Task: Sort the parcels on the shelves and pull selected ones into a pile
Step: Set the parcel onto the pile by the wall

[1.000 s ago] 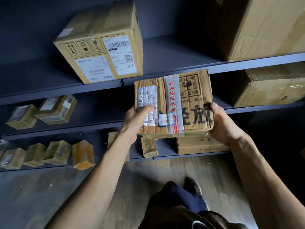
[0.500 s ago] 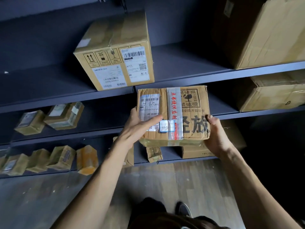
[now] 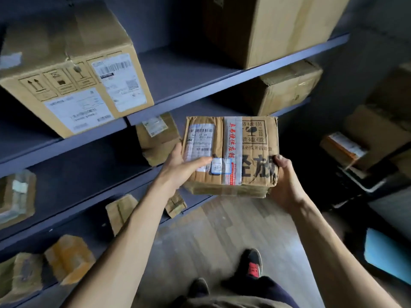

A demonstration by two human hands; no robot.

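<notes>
Between the left hand [image 3: 180,172] and right hand [image 3: 287,183], in front of the shelves [image 3: 222,85], a taped parcel [image 3: 246,141] is held in the air. Left hand grips its left edge, thumb across the top; right hand curls round its right edge. A big box [image 3: 73,85] sits on a shelf, up left.

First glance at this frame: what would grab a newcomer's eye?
The taped parcel at centre, crumpled, with a barcode label and bold black print, is held in front of the shelves, with the left hand and the right hand gripping its sides. Next comes the large box with handling symbols and white labels, up left on the upper shelf. At the bottom, a red-marked shoe stands on the wooden floor.
</notes>
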